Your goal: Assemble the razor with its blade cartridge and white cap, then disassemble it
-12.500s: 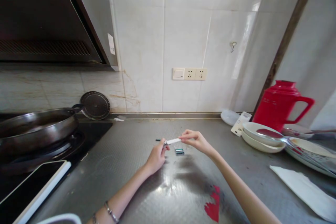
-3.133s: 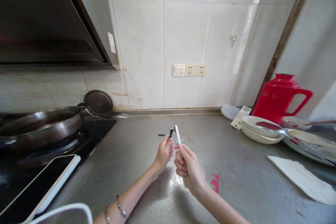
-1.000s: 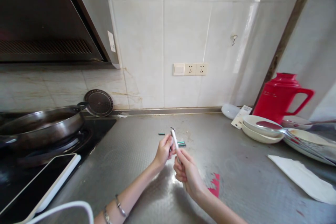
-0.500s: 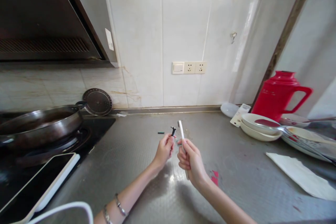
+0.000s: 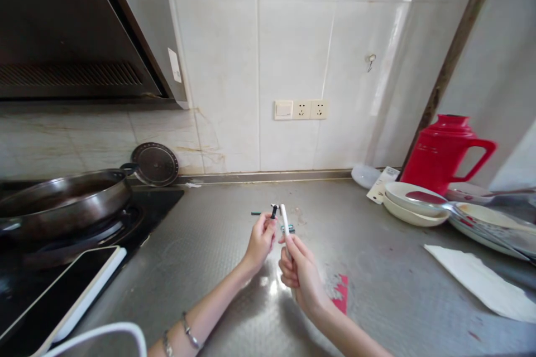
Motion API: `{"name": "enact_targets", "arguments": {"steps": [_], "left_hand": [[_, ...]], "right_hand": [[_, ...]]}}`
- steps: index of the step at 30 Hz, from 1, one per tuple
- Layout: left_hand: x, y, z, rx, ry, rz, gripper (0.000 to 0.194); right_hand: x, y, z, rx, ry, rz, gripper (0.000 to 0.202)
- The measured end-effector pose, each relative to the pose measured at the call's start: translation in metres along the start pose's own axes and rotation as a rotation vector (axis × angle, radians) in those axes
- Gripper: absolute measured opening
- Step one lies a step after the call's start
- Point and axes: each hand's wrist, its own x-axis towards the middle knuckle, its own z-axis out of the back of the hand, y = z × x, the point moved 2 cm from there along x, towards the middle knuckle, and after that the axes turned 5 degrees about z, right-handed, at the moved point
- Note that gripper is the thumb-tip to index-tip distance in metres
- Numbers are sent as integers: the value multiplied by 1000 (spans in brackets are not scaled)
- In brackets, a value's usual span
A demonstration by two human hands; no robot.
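Observation:
My left hand (image 5: pixel 263 237) is closed in a pinch on a small black T-shaped tool with a shiny head, which looks like a razor (image 5: pixel 274 211). Beside it, my right hand (image 5: pixel 302 273) wraps round a white toothbrush (image 5: pixel 285 220) held upright. The toothbrush head stands close to the razor's head; whether they touch I cannot tell. Small greenish pieces (image 5: pixel 288 229) lie on the counter behind the toothbrush. A thin dark green strip (image 5: pixel 255 213) rests left of the razor.
At left, a steel pan (image 5: pixel 67 201) sits on the black stove, with a phone (image 5: pixel 71 301) in front. A red thermos (image 5: pixel 441 153), stacked bowls (image 5: pixel 414 212) and a folded white paper (image 5: pixel 477 279) occupy the right side. A red patch (image 5: pixel 342 294) marks the counter.
My right hand has moved slightly left and down, and the toothbrush head has come nearer to the razor. The greenish pieces behind now show more.

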Motion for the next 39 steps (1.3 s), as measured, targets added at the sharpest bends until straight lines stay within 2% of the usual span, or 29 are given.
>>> {"name": "enact_targets", "arguments": {"steps": [7, 14, 19, 25, 29, 32, 35, 39], "left_hand": [[2, 3, 1, 33, -21, -40, 32], [0, 2, -1, -30, 28, -32, 33], [1, 5, -1, 22, 33, -96, 31], [2, 6, 1, -1, 14, -56, 24], [1, 4, -1, 39, 23, -100, 21], [-1, 3, -2, 48, 32, -129, 21], [-1, 4, -2, 45, 23, -107, 22], [2, 11, 0, 44, 49, -95, 23]], "right_hand": [[3, 7, -8, -14, 18, 46, 40], [0, -10, -7, -75, 19, -50, 43], [3, 1, -10, -22, 10, 46, 43], [-7, -13, -9, -67, 35, -45, 42], [-3, -5, -12, -25, 32, 19, 43], [-2, -5, -12, -21, 23, 12, 43], [-4, -7, -10, -39, 32, -15, 41], [-4, -2, -9, 0, 13, 46, 41]]}}
